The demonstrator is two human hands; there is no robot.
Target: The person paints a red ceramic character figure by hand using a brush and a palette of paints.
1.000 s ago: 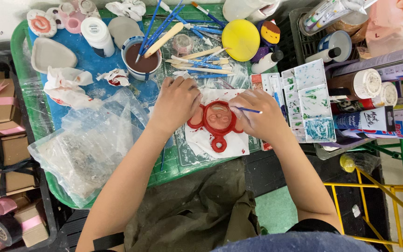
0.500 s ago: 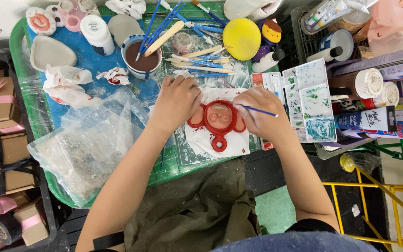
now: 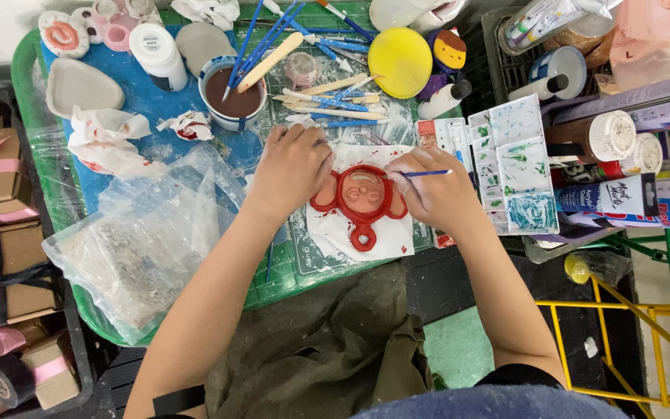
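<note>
A red clay monkey-face piece [image 3: 362,200] lies on a white paper sheet [image 3: 335,237] near the table's front edge. My left hand [image 3: 292,167] rests on its left ear and steadies it. My right hand [image 3: 432,190] grips a thin blue paintbrush [image 3: 426,174] whose tip touches the piece's right side. Red paint covers the rim and ears; the face in the middle is a paler tan.
A cup of brown water with brushes [image 3: 233,95], a yellow lid [image 3: 399,62], a paint palette [image 3: 517,163] and paint tubes [image 3: 630,198] surround the work. A crumpled plastic bag [image 3: 145,240] lies left. Cardboard boxes [image 3: 1,233] stand beside the green table [image 3: 25,77].
My right hand has shifted the brush slightly along the piece's right edge. My left hand stays on the piece's left ear.
</note>
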